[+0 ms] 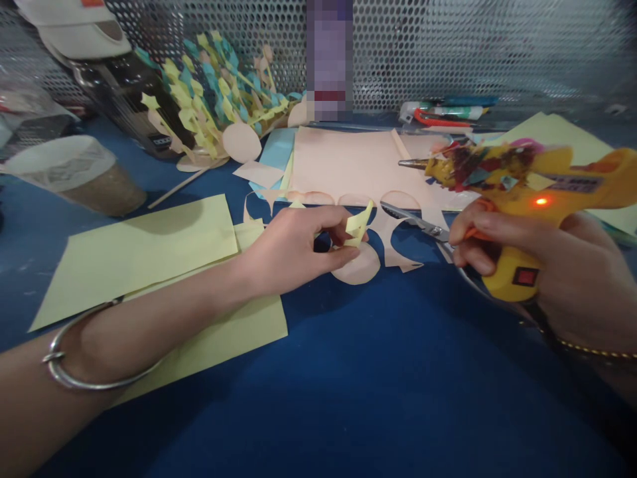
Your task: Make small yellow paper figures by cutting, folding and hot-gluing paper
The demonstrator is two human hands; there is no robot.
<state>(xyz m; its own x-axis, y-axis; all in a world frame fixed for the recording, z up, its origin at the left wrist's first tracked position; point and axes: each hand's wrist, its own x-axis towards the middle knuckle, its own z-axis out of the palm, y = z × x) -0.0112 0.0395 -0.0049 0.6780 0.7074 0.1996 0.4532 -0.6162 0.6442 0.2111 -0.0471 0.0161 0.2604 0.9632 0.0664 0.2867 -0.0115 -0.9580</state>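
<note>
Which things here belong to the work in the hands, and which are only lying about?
Belonging to the work:
left hand; folded pale yellow paper strip; right hand; yellow hot glue gun; steel scissors with orange handles; peach paper sheet with cut circles

Lying about:
dark glass bottle; brown-and-white cup; red-handled tool

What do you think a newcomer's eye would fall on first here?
Most eye-catching is the yellow hot glue gun at the right, crusted with coloured residue and showing a lit orange lamp, gripped in the right hand along with scissors. Behind, upper left, a fan of yellow and blue paper strips stands against perforated metal. At centre, the left hand pinches a small pale yellow paper piece.
</note>
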